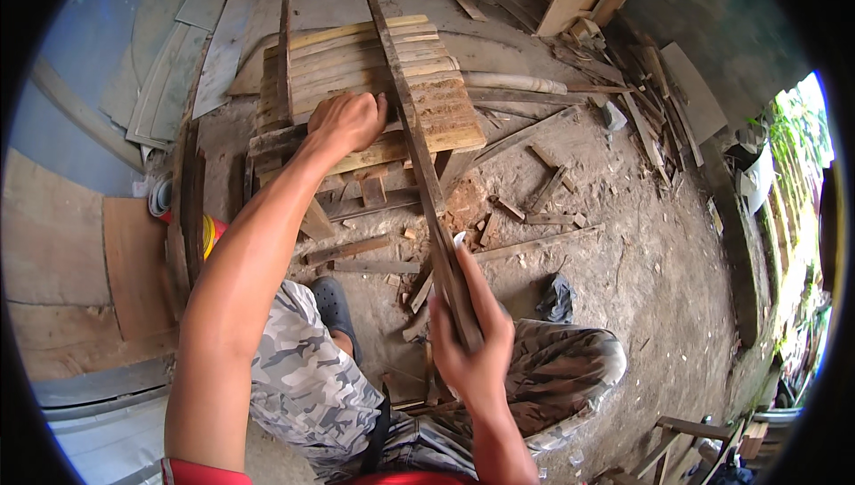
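A long, narrow dark wooden strip (411,120) runs from beyond the slatted wooden bench (356,57) back toward my lap. My right hand (476,338) is wrapped round its near end, thumb on one side and fingers on the other. Over the bench, my left hand (347,120) is closed in a fist just left of the strip, its knuckles close to the wood. What that fist holds, if anything, is hidden. A dark piece of wood (278,140) shows beside the left wrist at the bench's near edge. Another thin upright-looking strip (285,57) lies across the bench's left side.
Several wood offcuts (543,191) and chips litter the dirt floor before and right of the bench. A black plastic bag (557,298) lies by my right knee. Boards (183,75) lean on the left wall, and scrap wood (655,120) is heaped along the right.
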A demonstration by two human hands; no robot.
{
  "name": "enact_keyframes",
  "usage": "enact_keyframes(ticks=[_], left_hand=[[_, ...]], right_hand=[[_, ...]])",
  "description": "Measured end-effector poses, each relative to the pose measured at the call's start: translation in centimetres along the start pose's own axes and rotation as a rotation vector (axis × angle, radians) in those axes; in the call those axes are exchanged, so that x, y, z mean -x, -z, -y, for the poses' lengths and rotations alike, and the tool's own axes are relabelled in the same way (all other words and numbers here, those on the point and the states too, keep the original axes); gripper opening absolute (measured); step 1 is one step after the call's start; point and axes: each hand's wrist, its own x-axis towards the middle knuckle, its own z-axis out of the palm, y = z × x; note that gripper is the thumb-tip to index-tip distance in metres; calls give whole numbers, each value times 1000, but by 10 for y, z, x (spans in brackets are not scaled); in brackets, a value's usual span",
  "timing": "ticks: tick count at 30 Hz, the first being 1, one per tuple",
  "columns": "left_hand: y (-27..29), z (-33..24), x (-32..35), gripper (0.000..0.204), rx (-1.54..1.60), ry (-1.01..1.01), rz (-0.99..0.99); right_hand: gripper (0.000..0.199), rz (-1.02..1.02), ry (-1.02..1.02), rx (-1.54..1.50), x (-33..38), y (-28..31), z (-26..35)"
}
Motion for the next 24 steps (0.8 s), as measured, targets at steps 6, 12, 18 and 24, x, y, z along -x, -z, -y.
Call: enact_keyframes(ticks=[6, 12, 18, 24], left_hand=[[-30, 57, -13, 51, 51, -183, -483], [-4, 6, -3, 55, -80, -43, -94], [-23, 19, -16, 48, -40, -271, -330], [-27, 44, -16, 40, -102, -168, -323]], right_hand=[[54, -34, 133, -3, -71, -57, -25], [59, 109, -16, 105, 46, 16, -4], [56, -6, 31, 57, -8, -3, -5], [54, -14, 81, 38, -76, -48, -23]])
